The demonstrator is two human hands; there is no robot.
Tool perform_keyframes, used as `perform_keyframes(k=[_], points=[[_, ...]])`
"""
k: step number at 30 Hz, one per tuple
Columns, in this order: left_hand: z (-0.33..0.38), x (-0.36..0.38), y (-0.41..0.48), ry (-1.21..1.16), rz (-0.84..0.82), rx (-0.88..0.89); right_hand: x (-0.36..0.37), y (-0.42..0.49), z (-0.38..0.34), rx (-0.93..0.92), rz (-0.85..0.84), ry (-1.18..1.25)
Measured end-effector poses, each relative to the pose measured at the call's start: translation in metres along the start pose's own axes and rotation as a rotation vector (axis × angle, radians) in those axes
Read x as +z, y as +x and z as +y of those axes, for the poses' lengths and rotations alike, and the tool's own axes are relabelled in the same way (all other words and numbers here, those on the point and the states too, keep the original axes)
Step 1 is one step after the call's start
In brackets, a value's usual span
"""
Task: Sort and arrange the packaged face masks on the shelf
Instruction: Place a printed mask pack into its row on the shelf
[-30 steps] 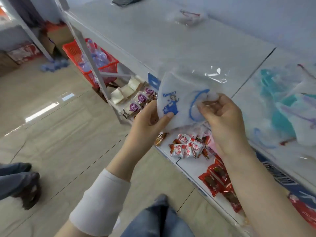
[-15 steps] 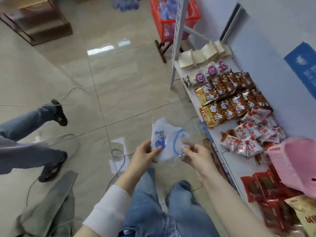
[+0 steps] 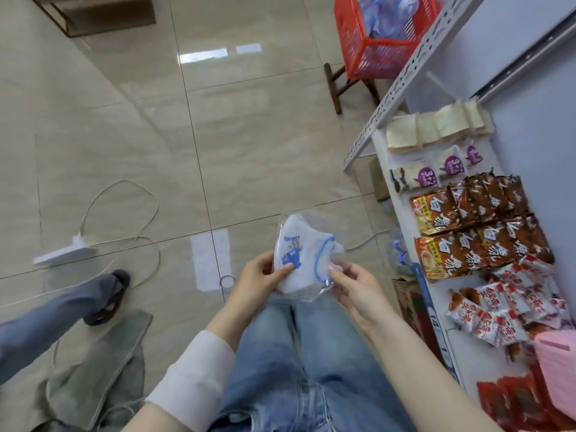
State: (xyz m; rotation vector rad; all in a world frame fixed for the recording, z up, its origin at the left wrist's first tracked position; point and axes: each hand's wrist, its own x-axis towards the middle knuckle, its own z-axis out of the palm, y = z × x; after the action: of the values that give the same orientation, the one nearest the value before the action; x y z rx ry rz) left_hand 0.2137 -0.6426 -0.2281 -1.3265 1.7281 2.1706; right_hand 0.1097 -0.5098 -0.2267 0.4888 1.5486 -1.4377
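Head view: I see a clear plastic packet holding a white face mask with blue print and blue edging in the lower middle of the frame. It is held over pale blue jeans and well apart from the shelf. The left grip, with a white cuff on its forearm, pinches the packet's left side, thumb on the front over the blue figure. The right grip pinches the packet's right edge with curled fingertips.

Along the right of the frame runs a white metal shelf board. On it lie brown and orange foil snack packets, and below them red and white wrapped sweets. A pink plastic basket shows at the lower right edge. At the upper right a red plastic basket stands on the beige tiled floor. At the lower left I see another person's grey trouser leg and dark shoe, near a loose white cable.
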Motion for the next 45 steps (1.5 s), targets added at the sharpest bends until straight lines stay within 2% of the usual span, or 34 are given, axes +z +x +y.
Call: perform_keyframes(k=[6, 14, 20, 23, 26, 32, 34, 40, 43, 45], points=[[0.060, 0.004, 0.056, 0.056, -0.026, 0.045, 0.015, 0.031, -0.069, -0.079, 0.020, 0.049], [0.199, 0.049, 0.127, 0.107, -0.116, 0.287, 0.009, 0.052, -0.208, -0.410, 0.084, 0.087], [0.298, 0.105, 0.149, 0.114, -0.253, 0.514, -0.015, 0.015, -0.297, -0.769, 0.333, -0.051], [0.350, 0.147, 0.154, 0.122, -0.443, 0.625, -0.033, -0.012, -0.328, -0.915, 0.556, -0.042], [0.388, 0.197, 0.153, 0.260, -0.670, 0.735, -0.056, -0.036, -0.346, -0.996, 0.788, 0.033], [0.410, 0.303, 0.143, 0.533, -0.905, 0.954, -0.108, -0.058, -0.355, -1.014, 1.215, 0.243], [0.399, 0.329, 0.137, 0.561, -0.961, 0.956, -0.124, -0.057, -0.350, -0.979, 1.324, 0.304], [0.373, 0.383, 0.120, 0.630, -1.032, 0.928, -0.169, -0.061, -0.334, -0.809, 1.423, 0.398], [0.376, 0.420, 0.110, 0.664, -1.057, 0.959, -0.203, -0.076, -0.340, -0.751, 1.427, 0.466], [0.379, 0.444, 0.103, 0.735, -1.037, 0.903, -0.229, -0.081, -0.345, -0.682, 1.416, 0.491]])
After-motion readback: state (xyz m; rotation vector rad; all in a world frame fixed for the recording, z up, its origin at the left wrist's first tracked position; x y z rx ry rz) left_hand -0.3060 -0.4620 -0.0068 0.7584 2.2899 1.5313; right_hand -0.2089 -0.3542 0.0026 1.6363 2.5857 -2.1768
